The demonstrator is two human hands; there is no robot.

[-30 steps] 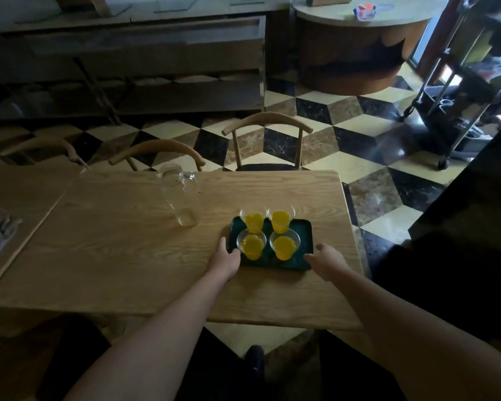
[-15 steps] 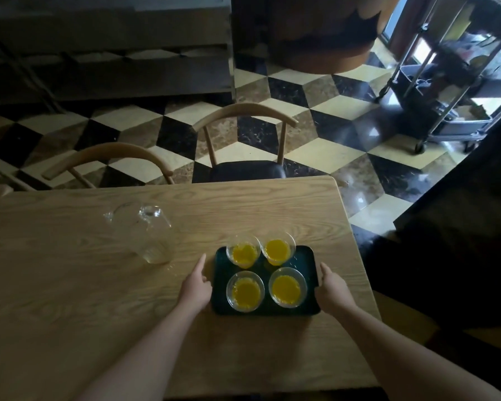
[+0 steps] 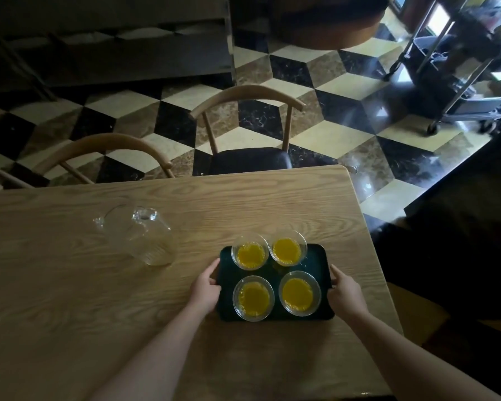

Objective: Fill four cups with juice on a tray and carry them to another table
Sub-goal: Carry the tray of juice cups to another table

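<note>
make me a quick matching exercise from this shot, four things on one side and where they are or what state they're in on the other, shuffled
Things:
1. glass pitcher
2. cups
3. left hand
4. chair

Places or states:
A. filled with yellow juice, on the dark tray
B. tucked in at the table's far edge
C. at the tray's left edge
D. looks empty, left of the tray

Pairs: 1-D, 2-A, 3-C, 4-B

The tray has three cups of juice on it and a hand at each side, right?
Not quite. The head view shows four cups of juice on the tray, not three. The left hand and right hand are at its sides.
</note>
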